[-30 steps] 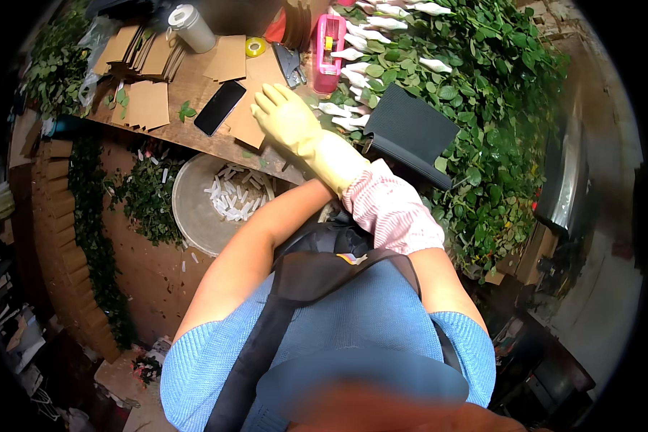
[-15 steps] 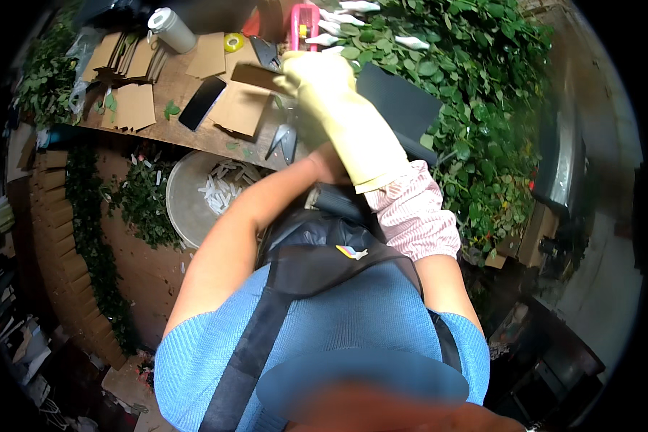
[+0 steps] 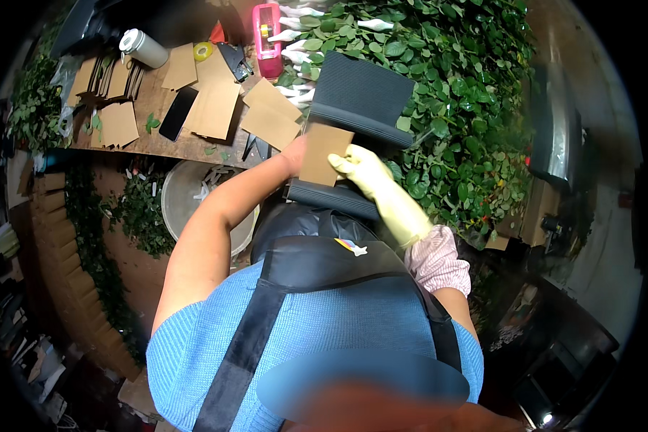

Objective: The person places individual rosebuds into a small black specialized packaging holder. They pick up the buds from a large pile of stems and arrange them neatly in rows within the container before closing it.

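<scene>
- Brown wooden tabletop [image 3: 155, 97], head view: loose tan cardboard sheets [image 3: 214, 108] within reach.
- Yellow-gloved right hand [image 3: 362, 170] pinches tan cardboard rectangle [image 3: 324, 155] by one edge, seemingly steadying it, between black ribbed panels [image 3: 363, 90].
- Bare left hand [image 3: 294, 153] at opposite edge; grip hidden, cannot tell.

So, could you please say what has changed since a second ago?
The yellow rubber-gloved right hand moved right and toward the body, now gripping a flat brown cardboard rectangle. The black rectangular phone and white lidded cup stayed put on the wooden table.
</scene>
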A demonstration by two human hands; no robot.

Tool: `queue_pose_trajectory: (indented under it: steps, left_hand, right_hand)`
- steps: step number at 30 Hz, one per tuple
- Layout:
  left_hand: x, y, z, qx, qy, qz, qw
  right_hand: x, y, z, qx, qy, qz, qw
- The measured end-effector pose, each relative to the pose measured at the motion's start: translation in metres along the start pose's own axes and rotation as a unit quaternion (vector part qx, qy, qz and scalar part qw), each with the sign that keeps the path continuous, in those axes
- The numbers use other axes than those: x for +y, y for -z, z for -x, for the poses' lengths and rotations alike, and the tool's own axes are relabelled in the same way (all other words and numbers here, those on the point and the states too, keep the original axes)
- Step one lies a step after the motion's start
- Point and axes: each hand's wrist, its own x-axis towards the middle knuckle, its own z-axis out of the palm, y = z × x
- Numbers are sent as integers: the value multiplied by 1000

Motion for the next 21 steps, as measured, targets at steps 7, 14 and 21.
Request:
queue_pose_trajectory:
  steps: [7,14,21]
  left_hand:
    - [-1,15,3,-96,-6,-67,993]
    - [-19,50,53,14,15,-126,992]
    - [21,56,7,17,-34,0,999]
  right_hand:
    - [15,29,-32,-85,-111,9,990]
    - [18,17,-41,-70,-142,30,987]
    - [-21,22,-10,-39,-199,193,960]
